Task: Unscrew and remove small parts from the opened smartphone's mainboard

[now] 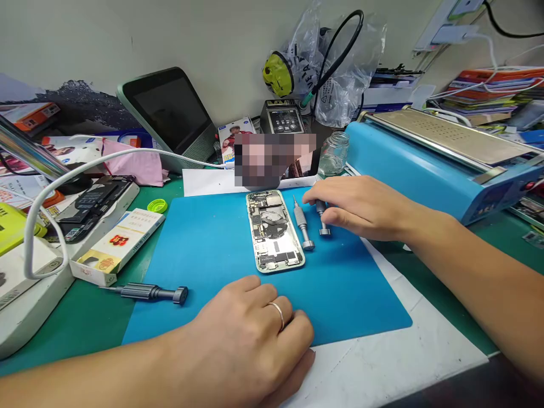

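Observation:
On a blue mat (204,238) lies an opened phone (276,229) with its inner parts bare. Two grey screwdrivers are to its right: a screwdriver (302,225) next to the phone, and a second screwdriver (324,229) partly covered by my right hand (361,209). That hand has its fingers stretched over the second screwdriver, thumb apart on its right side; whether they touch it I cannot tell. My left hand (259,340), with a ring, rests at the mat's near edge, fingers curled in and nothing visible in them. A darker screwdriver (153,293) lies at the mat's left edge.
A blue machine with a metal top (408,153) stands at the right. Behind the mat are a glass jar (334,153), a control box (283,116) and a tilted screen (170,113). At left are a small box (117,243), a green lid (157,205) and a white cable (106,156).

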A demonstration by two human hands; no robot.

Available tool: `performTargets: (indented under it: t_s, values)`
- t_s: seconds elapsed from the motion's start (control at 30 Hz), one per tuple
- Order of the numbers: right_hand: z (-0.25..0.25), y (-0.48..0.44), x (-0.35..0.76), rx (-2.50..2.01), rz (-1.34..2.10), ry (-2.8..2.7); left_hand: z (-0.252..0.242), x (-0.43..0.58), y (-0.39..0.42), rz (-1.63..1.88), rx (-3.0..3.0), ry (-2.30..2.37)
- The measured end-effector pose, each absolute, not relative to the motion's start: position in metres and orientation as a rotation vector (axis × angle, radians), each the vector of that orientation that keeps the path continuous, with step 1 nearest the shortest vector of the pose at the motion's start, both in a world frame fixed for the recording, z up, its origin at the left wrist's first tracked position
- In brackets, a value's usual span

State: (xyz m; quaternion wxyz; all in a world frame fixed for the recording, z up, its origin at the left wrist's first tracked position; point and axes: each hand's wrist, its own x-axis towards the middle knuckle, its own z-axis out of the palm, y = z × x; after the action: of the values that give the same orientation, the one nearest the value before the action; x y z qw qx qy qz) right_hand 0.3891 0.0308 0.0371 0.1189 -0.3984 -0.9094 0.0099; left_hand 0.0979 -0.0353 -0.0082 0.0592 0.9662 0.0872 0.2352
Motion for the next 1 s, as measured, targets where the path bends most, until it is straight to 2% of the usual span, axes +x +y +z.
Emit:
performTargets:
  t_s: [0.47,1.0]
  values:
    - [0.027,0.033,0.386,-1.151,0.006,-2.727,-0.007,0.098,-0.035,0.646,2.925,0.284]
    - [0.032,0.021,0.379,-1.211,0.151,-2.828,-0.011,0.098,-0.034,0.64,2.939,0.301]
